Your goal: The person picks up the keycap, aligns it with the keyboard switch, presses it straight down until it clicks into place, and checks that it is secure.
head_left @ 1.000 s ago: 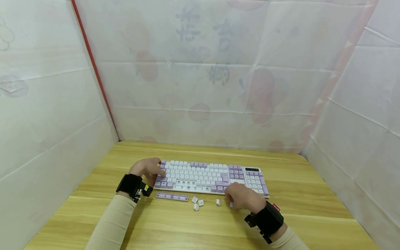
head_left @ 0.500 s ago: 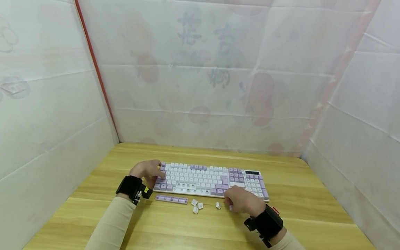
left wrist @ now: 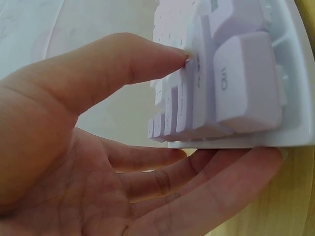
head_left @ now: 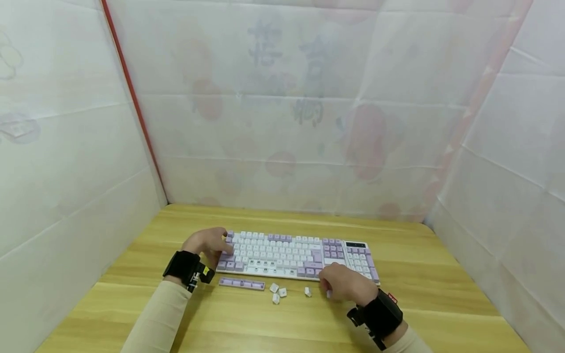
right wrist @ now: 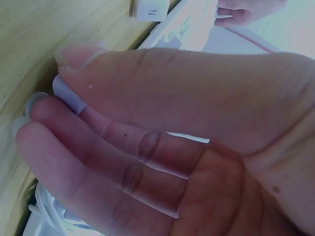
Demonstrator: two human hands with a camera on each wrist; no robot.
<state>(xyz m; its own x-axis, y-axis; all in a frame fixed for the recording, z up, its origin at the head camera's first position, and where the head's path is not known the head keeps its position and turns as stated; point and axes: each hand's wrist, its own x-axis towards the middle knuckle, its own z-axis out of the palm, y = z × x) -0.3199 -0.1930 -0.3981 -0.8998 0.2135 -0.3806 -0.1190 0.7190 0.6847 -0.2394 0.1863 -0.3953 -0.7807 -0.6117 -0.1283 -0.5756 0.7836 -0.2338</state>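
White/purple kbd [head_left: 275, 254] lies on wood tbl [head_left: 247, 328], some front-row switches bare. L hand [head_left: 211, 242] grips its L end, thumb on keys. R hand [head_left: 344, 283] pinches sm. purple cap [right wrist: 69, 94] near kbd's front edge. Long purple cap [head_left: 242, 283] lies in front, underside up; loose white caps [head_left: 282, 292] btwn it & R hand.
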